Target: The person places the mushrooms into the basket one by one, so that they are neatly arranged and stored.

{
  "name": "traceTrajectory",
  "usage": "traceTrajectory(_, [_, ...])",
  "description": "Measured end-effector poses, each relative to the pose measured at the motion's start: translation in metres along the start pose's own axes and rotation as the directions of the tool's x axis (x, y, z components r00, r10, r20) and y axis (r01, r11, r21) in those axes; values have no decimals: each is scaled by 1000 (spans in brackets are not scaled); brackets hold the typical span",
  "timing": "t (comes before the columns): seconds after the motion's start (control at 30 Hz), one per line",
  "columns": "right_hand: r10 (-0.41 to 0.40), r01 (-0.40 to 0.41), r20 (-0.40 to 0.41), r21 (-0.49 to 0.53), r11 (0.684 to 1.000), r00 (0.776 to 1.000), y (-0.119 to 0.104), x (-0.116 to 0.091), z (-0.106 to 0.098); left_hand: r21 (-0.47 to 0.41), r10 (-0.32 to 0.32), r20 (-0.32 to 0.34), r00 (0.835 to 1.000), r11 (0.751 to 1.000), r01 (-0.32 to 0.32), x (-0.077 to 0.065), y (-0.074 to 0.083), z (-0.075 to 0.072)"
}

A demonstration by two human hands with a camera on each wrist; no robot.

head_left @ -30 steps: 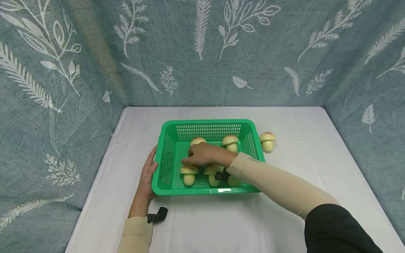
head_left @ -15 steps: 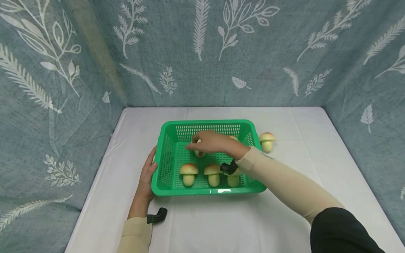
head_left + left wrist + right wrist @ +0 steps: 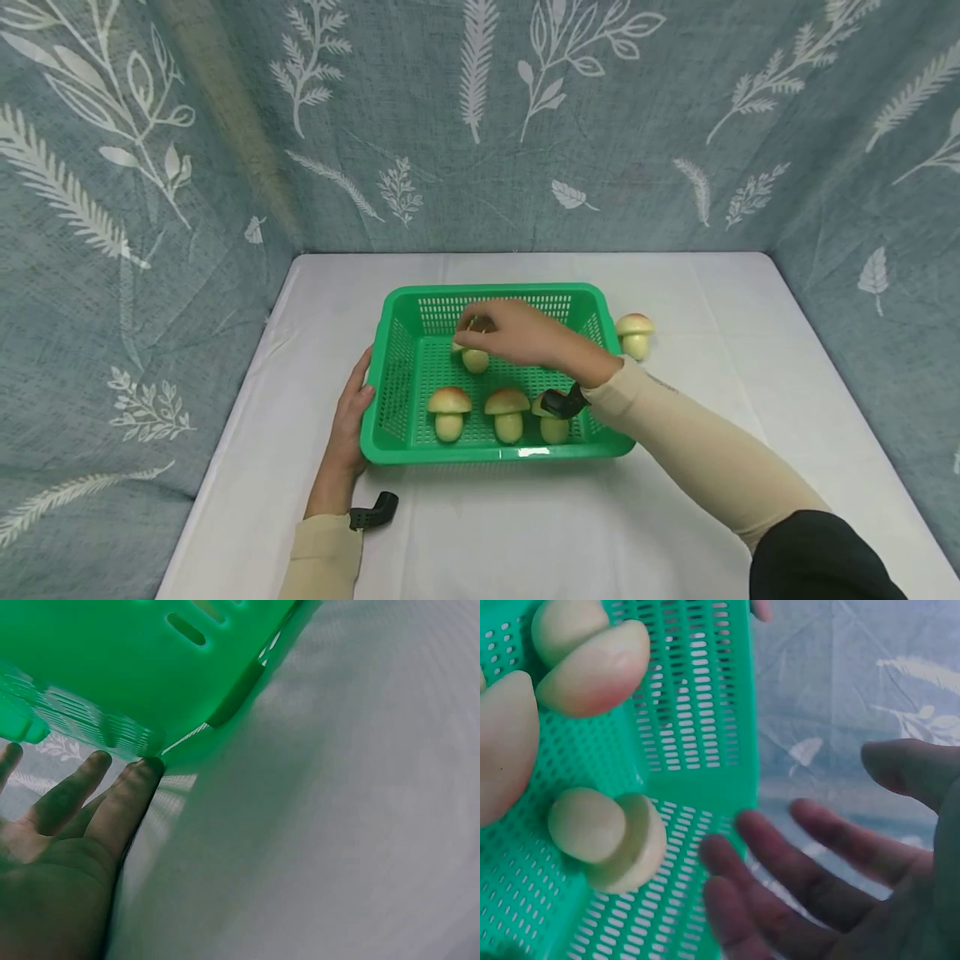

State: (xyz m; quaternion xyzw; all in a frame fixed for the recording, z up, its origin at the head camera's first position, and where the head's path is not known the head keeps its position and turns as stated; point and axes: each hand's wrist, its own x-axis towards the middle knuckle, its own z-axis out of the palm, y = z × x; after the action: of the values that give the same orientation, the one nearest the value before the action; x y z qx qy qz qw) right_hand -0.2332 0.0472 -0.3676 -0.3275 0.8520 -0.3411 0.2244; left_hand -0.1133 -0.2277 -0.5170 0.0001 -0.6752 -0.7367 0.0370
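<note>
A green slotted plastic basket [image 3: 389, 342] holds several mushrooms with pale stems and brownish-tinted caps. In its front row stand a left mushroom [image 3: 450, 412], a middle mushroom [image 3: 507, 414] and a right mushroom [image 3: 555, 430], partly covered by the wrist camera. The back-left mushroom [image 3: 475, 360] shows below my right hand [image 3: 517, 333]. In the right wrist view, that mushroom [image 3: 589, 825] lies apart from my spread fingers [image 3: 810, 859], which hold nothing. My left hand [image 3: 351, 417] rests against the basket's left side; the left wrist view shows its fingers [image 3: 124, 802] extended.
One mushroom [image 3: 635, 335] stands on the white cloth outside the basket, close to its right wall. The white-covered table [image 3: 480, 533] is enclosed by grey-blue leaf-patterned cloth [image 3: 435, 100] at the back and sides. My right forearm hides part of the basket's right side.
My right hand has moved from the front row to the back-left mushroom, then slightly up and right. All three front-row mushrooms now show. The left hand and basket stay in place.
</note>
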Motion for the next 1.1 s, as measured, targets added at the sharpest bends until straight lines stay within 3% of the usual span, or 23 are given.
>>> traceTrajectory(0.1, [-28,32,-67,53,998,997,4,-6,-6,2,2,1,1000,1000,-2,1,0,1])
traceTrajectory(0.3, [-46,57,-163,64,996,985,8,-22,-18,0,4,-6,1000,1000,-4,1,2,1])
traceTrajectory(1.1, [30,1,-282,110,994,959,35,-72,-51,-29,8,12,1000,1000,-8,2,1,-1])
